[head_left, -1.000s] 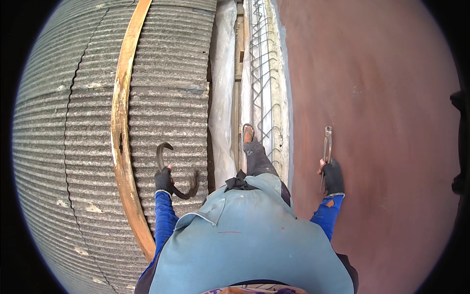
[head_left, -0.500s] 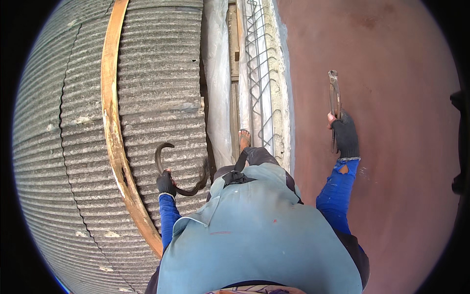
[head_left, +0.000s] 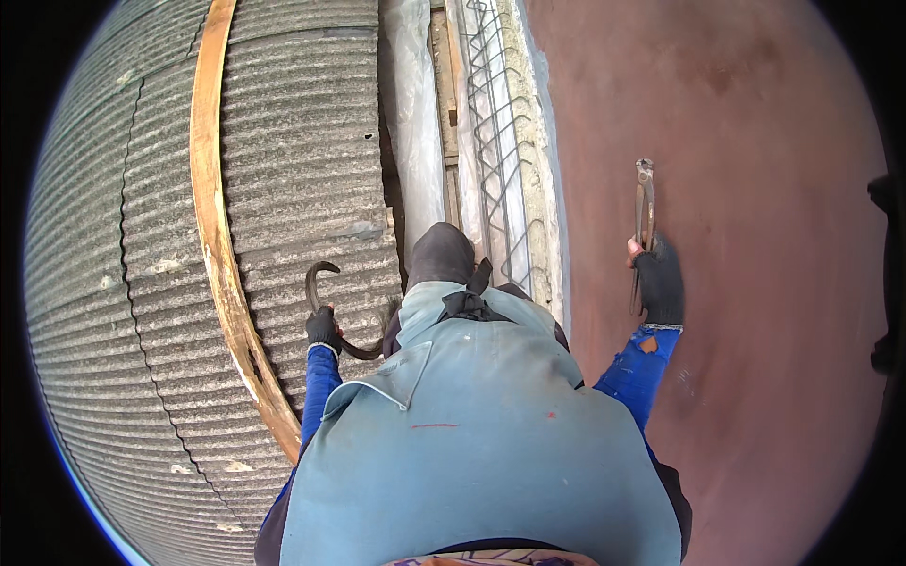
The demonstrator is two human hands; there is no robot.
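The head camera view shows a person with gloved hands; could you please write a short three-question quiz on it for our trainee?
1. Which hand holds the metal pincers: A, left; B, right; C, both?
2. True or false: the long wooden plank lies on the corrugated roofing.
3. What shape does the dark bundle in the left hand have: straight or curved?

Key:
1. B, the right hand.
2. True.
3. Curved.
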